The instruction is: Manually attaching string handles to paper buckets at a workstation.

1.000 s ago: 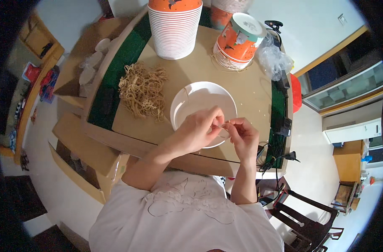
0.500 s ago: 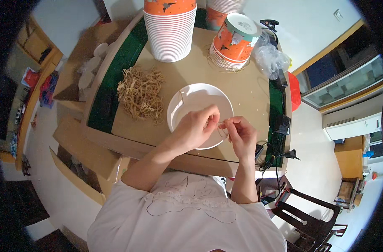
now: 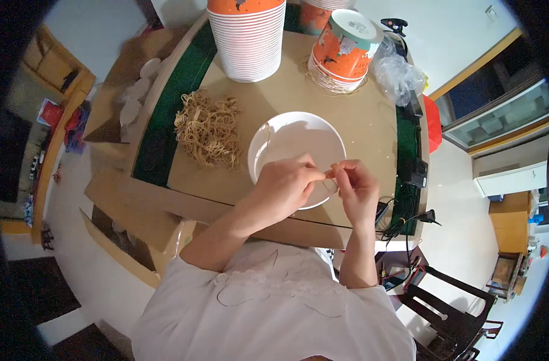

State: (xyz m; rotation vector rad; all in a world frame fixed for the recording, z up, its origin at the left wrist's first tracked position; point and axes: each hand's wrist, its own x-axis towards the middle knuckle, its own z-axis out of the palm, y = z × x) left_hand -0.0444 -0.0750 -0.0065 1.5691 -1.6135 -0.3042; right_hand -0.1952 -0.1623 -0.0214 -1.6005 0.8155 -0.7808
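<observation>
Over the open mouth of a white paper bucket [image 3: 274, 127], my two hands meet fingertip to fingertip. My left hand [image 3: 291, 183] is closed in a pinch, and so is my right hand [image 3: 357, 189]. A thin tan cord [image 3: 329, 184] runs between their fingers, its ends partly hidden. Another bit of cord [image 3: 267, 135] hangs at the bucket's left inner wall. To the left lies a tangled heap of tan cords [image 3: 208, 129].
Behind stand a tall stack of white and orange buckets [image 3: 249, 51] and an upturned orange bucket [image 3: 345, 51] with cords around its base. A clear plastic bag [image 3: 399, 78] and black cables [image 3: 400, 225] lie along the right edge. Cardboard boxes [image 3: 133, 201] stand left.
My view has shifted slightly, so the table things sit farther right and higher. My hands have drawn closer together, the fingertips now touching at the cord.
</observation>
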